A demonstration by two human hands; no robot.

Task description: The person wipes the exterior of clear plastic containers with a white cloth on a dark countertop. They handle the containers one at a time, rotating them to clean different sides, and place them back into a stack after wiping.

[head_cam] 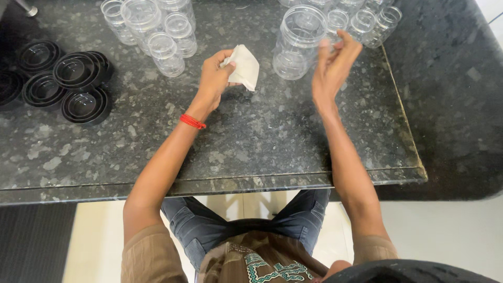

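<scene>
My left hand [215,76] pinches a white cloth [244,66] above the granite counter [251,136]; my right hand [334,63] — fingers loose, empty — nears the big clear jar [299,42]. A careless swipe could topple neighbouring jars — they're crowded.

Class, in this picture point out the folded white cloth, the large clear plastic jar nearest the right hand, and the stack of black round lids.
Folded white cloth [244,66], head view, middle of fold.
Large clear plastic jar [297,44], head view, side wall.
Black round lids [78,71], head view, top lid's centre.
</scene>
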